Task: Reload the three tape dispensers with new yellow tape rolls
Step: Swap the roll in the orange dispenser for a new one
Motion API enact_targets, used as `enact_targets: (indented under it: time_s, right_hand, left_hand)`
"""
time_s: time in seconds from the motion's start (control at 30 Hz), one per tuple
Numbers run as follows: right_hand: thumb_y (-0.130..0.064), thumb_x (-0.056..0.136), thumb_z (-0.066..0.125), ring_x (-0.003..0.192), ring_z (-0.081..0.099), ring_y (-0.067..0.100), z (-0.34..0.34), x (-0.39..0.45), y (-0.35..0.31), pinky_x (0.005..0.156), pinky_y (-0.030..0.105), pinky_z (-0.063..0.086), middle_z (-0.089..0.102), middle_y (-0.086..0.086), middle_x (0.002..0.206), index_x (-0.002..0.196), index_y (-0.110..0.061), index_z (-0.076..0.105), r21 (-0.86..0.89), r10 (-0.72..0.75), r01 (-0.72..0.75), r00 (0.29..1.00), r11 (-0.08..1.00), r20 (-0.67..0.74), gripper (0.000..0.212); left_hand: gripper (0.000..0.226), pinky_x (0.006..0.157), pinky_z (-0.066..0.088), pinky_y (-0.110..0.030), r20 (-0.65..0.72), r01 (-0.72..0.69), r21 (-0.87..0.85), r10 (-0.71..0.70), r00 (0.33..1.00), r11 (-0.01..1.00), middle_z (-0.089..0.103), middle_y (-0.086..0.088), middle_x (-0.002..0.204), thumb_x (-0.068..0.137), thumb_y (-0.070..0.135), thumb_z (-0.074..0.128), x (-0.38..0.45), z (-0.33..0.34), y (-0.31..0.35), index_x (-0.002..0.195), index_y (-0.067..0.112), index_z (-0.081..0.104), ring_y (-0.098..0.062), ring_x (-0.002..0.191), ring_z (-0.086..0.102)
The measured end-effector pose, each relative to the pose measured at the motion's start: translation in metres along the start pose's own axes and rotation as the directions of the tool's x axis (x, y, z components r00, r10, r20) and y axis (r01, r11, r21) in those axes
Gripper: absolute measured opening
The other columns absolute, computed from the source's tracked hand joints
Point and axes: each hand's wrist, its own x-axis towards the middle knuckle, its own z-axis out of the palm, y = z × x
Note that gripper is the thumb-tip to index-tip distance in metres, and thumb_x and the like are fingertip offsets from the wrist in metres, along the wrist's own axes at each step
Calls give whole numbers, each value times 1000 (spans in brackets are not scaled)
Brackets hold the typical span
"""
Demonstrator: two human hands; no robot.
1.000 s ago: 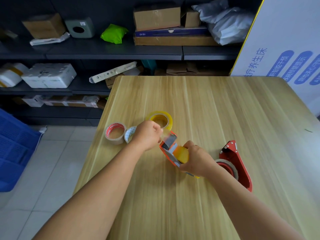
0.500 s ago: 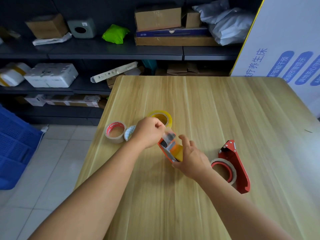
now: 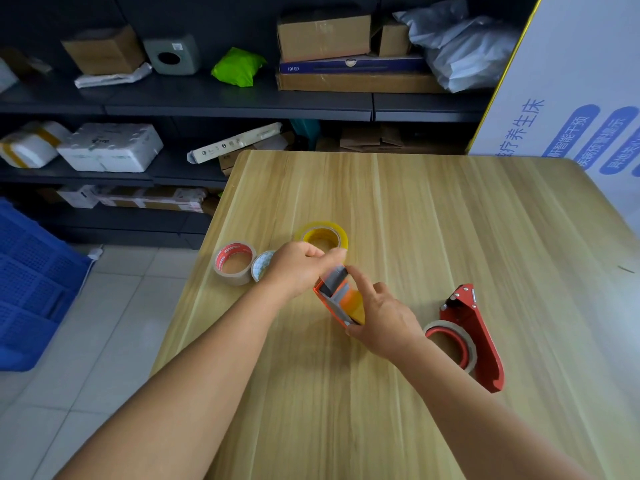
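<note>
An orange tape dispenser (image 3: pixel 332 296) with a yellow roll (image 3: pixel 355 301) mounted in it stands on the wooden table (image 3: pixel 450 220) between my hands. My left hand (image 3: pixel 299 268) pinches the tape end at the dispenser's front. My right hand (image 3: pixel 384 317) holds the dispenser's rear, thumb under it, index finger stretched along its top. A loose yellow tape roll (image 3: pixel 323 235) lies flat just behind. A red dispenser (image 3: pixel 474 336) with a nearly spent roll (image 3: pixel 450 341) lies on its side to the right.
Two used rolls, one with a red core (image 3: pixel 233 263) and a smaller one with a blue-printed core (image 3: pixel 261 266), lie near the table's left edge. Dark shelves (image 3: pixel 221 105) with boxes stand behind. A blue crate (image 3: pixel 31 289) is on the floor left. A white printed panel (image 3: pixel 571 98) stands at the right.
The dispenser has been lowered and tilted toward the table. My right hand loosened its full grip and its index finger now stretches along the top. My left hand stays at the tape end.
</note>
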Motion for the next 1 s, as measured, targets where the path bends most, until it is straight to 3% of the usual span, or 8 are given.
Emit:
enact_targets:
  time_s: [0.1,0.2,0.3,0.47,0.57,0.73,0.83,1.0]
  right_hand:
    - [-39,83,66,95,63,32,0,0,3,70,38,52,48,7,118,146,-41,-2,16,12,-12,1000,1000,-8,94]
    - [-45,81,66,102,61,30,1,-1,4,76,37,48,48,7,124,149,-32,-2,19,34,-34,999,999,-28,97]
    - [-53,80,63,105,60,28,2,0,3,80,35,46,52,6,125,148,-31,4,46,39,-35,995,998,-87,93]
    - [-56,76,65,92,64,26,5,-1,5,71,34,50,58,2,114,141,-39,10,138,92,-77,990,987,-103,86]
    - [-62,74,64,88,65,23,4,-4,6,67,33,51,60,-1,108,137,-42,14,233,125,-94,984,968,-123,82]
    - [-46,74,70,90,63,23,-3,-7,10,66,31,46,60,1,107,142,-30,20,306,116,-82,989,948,-92,86]
    - [-34,76,67,84,63,28,-6,-7,10,65,30,46,63,4,95,131,-19,32,283,153,-134,987,950,-45,67]
    - [-40,76,68,87,63,28,-9,-11,16,68,32,49,59,2,89,119,-15,41,274,200,-188,980,943,-14,56]
  left_hand:
    - [19,79,58,-47,-46,-19,44,21,999,999,68,-5,73,80,31,70,2,3,0,76,12,67,-26,79,69]
    - [18,78,58,-51,-25,-51,44,52,998,998,71,-10,76,82,26,67,0,8,3,67,17,63,-32,85,71]
    - [18,79,57,-50,-5,-112,103,113,994,988,72,-12,82,85,26,64,-4,13,7,70,17,59,-31,84,69]
    - [17,75,55,-43,12,-212,276,217,976,937,70,-7,85,92,25,56,-12,14,16,82,11,56,-28,84,66]
    - [17,77,54,-47,11,-268,301,278,961,915,71,-8,84,93,24,51,-18,11,30,83,10,54,-27,83,67]
    - [16,77,55,-45,-27,-352,317,380,925,880,72,0,78,91,21,52,-29,-3,61,80,10,56,-22,79,68]
    - [17,76,56,-45,-29,-377,303,404,914,875,72,-1,75,90,21,54,-37,-7,76,80,8,58,-23,77,68]
    - [16,78,56,-38,-64,-398,314,438,897,862,73,1,74,91,18,54,-47,-25,100,84,5,60,-17,76,70]
